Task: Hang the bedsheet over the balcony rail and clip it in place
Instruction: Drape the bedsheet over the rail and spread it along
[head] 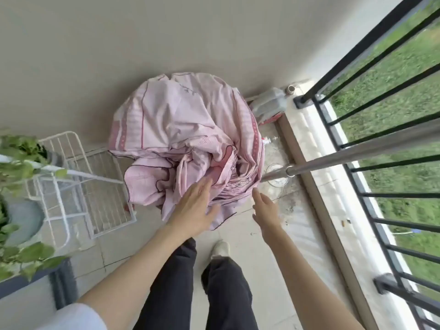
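A pink bedsheet [181, 129] with darker striped borders lies bunched in a tall heap on the balcony floor, against the wall ahead of me. My left hand [194, 209] rests flat on the heap's near edge, fingers apart, holding nothing. My right hand [266, 208] hovers just right of the sheet, fingers spread, one fingertip close to the cloth. The black balcony rail [371, 75] with its bars runs along the right side. No clips show.
A shiny metal pole [352, 156] slants from the floor near the sheet up to the right. A white wire rack [78, 184] and leafy plants [21, 153] stand at the left. A plastic jug [269, 103] sits in the far corner. My legs and shoe are below.
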`<state>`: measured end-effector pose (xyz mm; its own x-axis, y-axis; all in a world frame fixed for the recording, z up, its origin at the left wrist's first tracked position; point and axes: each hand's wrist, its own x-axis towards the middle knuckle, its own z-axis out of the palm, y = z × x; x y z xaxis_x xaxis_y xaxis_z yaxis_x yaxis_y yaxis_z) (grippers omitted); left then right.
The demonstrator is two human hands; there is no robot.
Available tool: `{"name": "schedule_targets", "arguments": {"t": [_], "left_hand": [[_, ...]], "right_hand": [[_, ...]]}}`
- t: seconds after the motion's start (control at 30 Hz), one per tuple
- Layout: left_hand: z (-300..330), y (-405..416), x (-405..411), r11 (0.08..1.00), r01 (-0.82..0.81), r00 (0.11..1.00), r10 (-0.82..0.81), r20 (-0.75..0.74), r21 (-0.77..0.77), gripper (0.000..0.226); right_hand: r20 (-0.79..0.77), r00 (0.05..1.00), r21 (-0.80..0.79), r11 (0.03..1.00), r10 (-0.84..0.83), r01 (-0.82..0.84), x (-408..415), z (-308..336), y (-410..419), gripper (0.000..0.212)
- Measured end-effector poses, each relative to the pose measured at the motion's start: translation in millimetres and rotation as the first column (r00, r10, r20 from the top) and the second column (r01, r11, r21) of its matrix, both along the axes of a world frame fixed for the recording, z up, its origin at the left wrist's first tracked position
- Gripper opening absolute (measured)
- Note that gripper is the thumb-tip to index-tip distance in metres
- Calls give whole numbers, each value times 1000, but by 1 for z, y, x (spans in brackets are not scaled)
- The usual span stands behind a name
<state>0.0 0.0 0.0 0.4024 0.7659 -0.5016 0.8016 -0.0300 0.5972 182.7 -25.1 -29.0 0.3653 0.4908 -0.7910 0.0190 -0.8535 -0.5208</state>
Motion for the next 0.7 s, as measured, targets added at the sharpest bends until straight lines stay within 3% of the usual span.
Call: {"name": "schedule_targets", "arguments": {"t": [0.1,0.17,0.23,0.3,0.37,0.47,0.6,0.7], "left_hand": [[-41,24,11,998,-3,1000,1,-22,-66,69],[-65,32,21,996,11,999,-14,-37,-91,69],[-87,32,28,997,-4,998,0,-59,-77,70],[-104,32,34,999,2,996,-6,-94,-45,73],[-113,29,39,998,-4,992,-4,-127,-59,82],[-112,32,49,986,-67,984,40,-173,-153,89],[-92,43,52,970,39,983,-79,-163,-238,68],[-67,48,43,964,-23,997,2,-80,-264,58]], "right_hand": [[-32,994,-162,982,-106,100,-6,-44,15,78],[-163,964,-218,960,-212,174,-13,-67,22,82],[-232,911,-188,935,-340,301,-17,-88,31,65],[-204,868,-117,891,-453,438,-20,-101,40,41],[-191,834,-58,854,-518,517,-21,-106,43,32],[-332,799,1,847,-501,532,-26,-100,45,36],[-519,747,11,870,-416,492,-31,-71,56,56],[-578,723,28,876,-379,481,-34,-45,61,62]]}}
